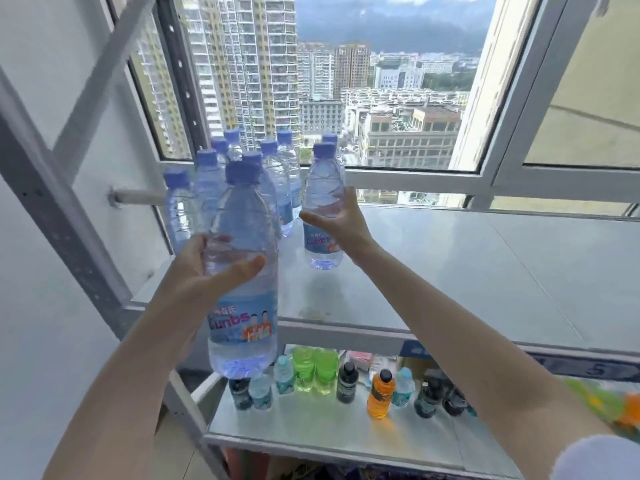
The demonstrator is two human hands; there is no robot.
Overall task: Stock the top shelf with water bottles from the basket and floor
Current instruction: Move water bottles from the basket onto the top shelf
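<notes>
My left hand (211,271) grips a clear water bottle (242,299) with a blue cap, held upright in the air in front of the top shelf's (450,271) front edge. My right hand (341,225) holds a second water bottle (323,202) that stands on the top shelf, thumb and fingers wrapped round its middle. Several more blue-capped water bottles (256,181) stand clustered at the shelf's back left corner, just left of that bottle. The basket and the floor are out of view.
The grey metal shelf stretches bare to the right. A window frame (415,174) runs right behind it. On the lower shelf (311,434) stand several small drink bottles, among them green ones (315,370) and an orange one (381,396). A shelf post (52,209) rises at left.
</notes>
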